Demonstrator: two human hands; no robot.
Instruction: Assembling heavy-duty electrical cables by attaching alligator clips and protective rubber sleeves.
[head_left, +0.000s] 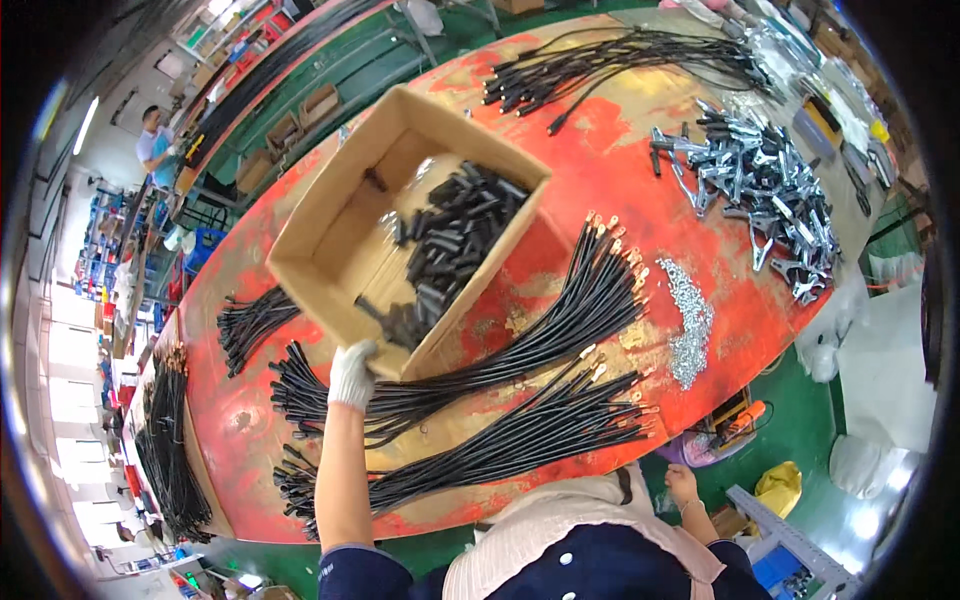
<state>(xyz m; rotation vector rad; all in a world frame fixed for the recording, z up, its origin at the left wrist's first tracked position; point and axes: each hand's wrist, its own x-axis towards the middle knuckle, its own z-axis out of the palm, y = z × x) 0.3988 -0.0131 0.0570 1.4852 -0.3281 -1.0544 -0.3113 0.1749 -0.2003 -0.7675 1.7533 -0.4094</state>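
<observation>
My left hand (352, 376), in a white glove, grips the near lower corner of an open cardboard box (325, 225). The box is tilted above the table, and short black tubes (455, 240) are heaped along its right side. Below and beside it lie bundles of black cables (480, 375) with copper-coloured lugs at their right ends; a second bundle (510, 432) is nearer to me. At the table's near edge, my bare right hand (682, 484) hangs low with curled fingers, and nothing shows in it. It is close to a purple basin (700, 455).
The red, worn table (560, 215) carries a pile of metal clamps (770, 190), small silvery parts (688, 325) and more black cables (620, 65) at the far side. Another cable bundle (172, 440) lies at the left end. A person (155, 148) stands far left.
</observation>
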